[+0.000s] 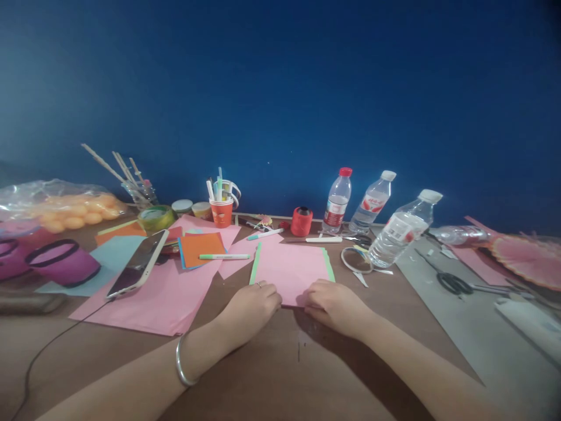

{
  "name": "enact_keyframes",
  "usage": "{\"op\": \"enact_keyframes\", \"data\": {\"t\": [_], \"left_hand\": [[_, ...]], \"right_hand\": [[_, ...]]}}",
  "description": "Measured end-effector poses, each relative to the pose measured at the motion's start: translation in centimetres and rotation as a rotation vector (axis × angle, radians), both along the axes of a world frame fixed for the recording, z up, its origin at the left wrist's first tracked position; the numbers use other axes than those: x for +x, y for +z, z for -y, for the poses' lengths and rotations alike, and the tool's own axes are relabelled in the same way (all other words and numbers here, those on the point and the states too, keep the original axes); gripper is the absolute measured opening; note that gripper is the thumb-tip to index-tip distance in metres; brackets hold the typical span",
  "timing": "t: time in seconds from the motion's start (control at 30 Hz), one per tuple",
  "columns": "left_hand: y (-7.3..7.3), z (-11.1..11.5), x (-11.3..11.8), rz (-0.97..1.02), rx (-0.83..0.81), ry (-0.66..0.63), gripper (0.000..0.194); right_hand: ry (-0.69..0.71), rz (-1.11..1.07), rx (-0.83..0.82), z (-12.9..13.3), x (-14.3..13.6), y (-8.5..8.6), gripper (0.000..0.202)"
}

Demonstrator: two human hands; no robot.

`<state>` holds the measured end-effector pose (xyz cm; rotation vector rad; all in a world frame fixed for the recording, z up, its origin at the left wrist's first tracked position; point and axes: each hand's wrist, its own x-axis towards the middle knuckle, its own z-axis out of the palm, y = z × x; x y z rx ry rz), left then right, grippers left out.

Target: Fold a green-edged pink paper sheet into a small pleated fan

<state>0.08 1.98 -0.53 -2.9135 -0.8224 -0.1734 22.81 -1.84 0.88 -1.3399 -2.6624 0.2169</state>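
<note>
A red spool (301,221) stood at the back of the bench (272,374). Just right of the spool stood three clear water bottles (337,202), the rightmost tilted. Left of the spool an orange paper cup (221,212) held pens. Far left of the spool lay a phone (138,264) and a bag of yellow balls (65,211). Black scissors (453,283) lay well right of it.

The red-and-white labels on the two upright water bottles (337,202) (372,202) and the white label on the leaning bottle (401,229) carry print too small and blurred to read, and no other writing shows legibly.
</note>
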Motion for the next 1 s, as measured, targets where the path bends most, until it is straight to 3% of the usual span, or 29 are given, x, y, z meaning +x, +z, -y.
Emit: {"op": "enact_keyframes", "data": {"t": [0.17,0.3,0.43,0.53,0.63,0.7,0.87,1.0], "left_hand": [[0.1,-0.4,0.1,0.029,-0.03,0.027,0.018],[1.6,-0.2,0.0,0.028,-0.039,0.091,0.022],[6.3,0.6,-0.5,0.053,-0.151,0.152,0.025],[10.7,1.3,-1.0,0.149,-0.67,0.227,0.018],[13.2,0.8,-1.2,0.179,-0.912,0.259,0.016],[13.2,-0.3,-0.9,0.168,-0.958,0.277,0.021],[11.5,-3.9,0.1,0.179,-0.956,0.231,0.02],[13.0,-4.5,-0.6,0.275,-0.951,0.199,0.022]], "right_hand": [[-0.029,-0.051,0.023,0.2,0.3,-0.5,0.021],[-0.148,-0.033,0.01,0.5,0.3,1.0,0.023],[-0.182,-0.312,-0.232,1.3,0.8,4.9,0.018],[-0.198,-0.524,-0.533,2.0,1.6,7.9,0.018],[-0.216,-0.696,-0.731,1.7,2.4,9.3,0.024],[-0.226,-0.73,-0.738,0.8,2.7,9.2,0.024],[-0.296,-0.557,-0.611,-2.2,3.0,8.4,0.022],[-0.222,-0.667,-0.625,-2.2,3.7,10.4,0.027]]}}
